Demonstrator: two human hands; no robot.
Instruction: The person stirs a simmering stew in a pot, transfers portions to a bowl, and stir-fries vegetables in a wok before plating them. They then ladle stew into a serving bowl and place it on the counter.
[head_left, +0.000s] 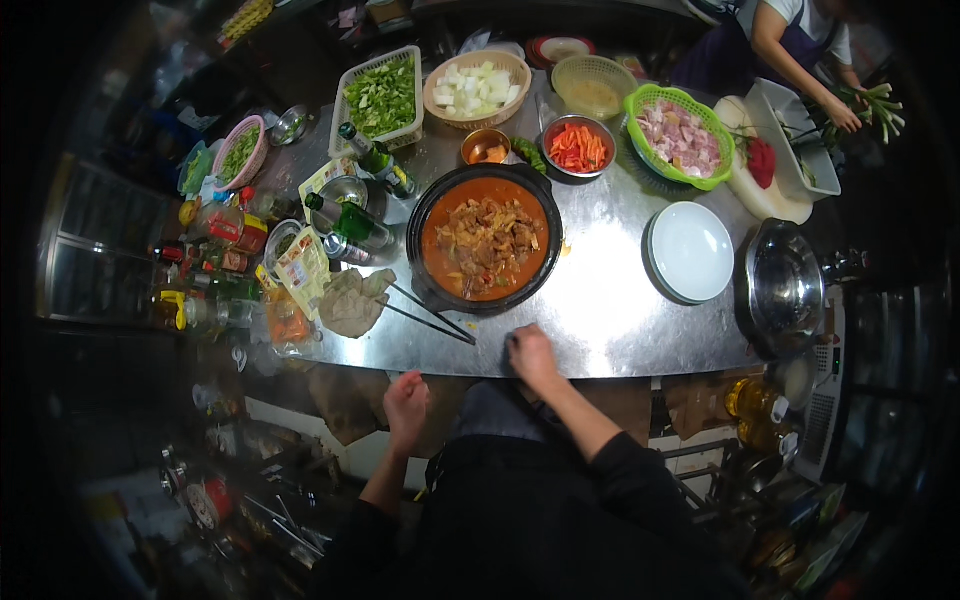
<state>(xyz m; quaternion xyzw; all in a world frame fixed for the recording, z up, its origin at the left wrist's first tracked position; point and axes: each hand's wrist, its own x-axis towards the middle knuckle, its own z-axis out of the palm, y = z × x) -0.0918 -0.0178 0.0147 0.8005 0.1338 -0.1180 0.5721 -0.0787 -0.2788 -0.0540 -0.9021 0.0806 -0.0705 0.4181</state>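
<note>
My left hand (406, 406) is curled in front of the steel table's front edge, with nothing visible in it. Over the table near that edge is my right hand (534, 354), its fingers bent; a small dark patch shows at the fingertips, and whether they hold anything is unclear. Beyond it stands a black stoneware pot (421, 281) of chunky stew (487, 244) in red-orange broth. A pair of dark chopsticks (431, 316) lies left of my right hand, the far ends by a crumpled greyish cloth (352, 301).
Green bottles (360, 223) and a can (349, 249) crowd the left. Behind the pot are baskets of chopped greens (381, 94) and white vegetable (476, 90). White plates (690, 251), a steel bowl (784, 281) and a basket of raw meat (682, 139) occupy the right. A person (795, 52) handles scallions.
</note>
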